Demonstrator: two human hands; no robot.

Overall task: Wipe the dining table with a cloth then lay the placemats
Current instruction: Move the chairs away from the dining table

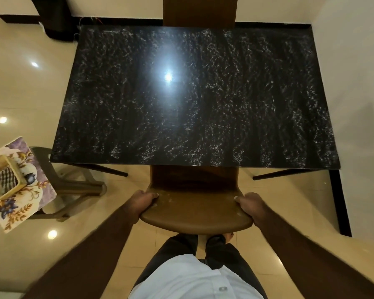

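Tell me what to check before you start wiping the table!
1. Hands free: not ok; left hand and right hand both grip the chair by its back.
2. Chair out of the way: not ok; it stands between the person and the table.
3. Cloth ready: cannot tell; a checkered thing sits in the box on the left.
4. Placemats nearby: ok; floral placemats lie on the stool, under the box.
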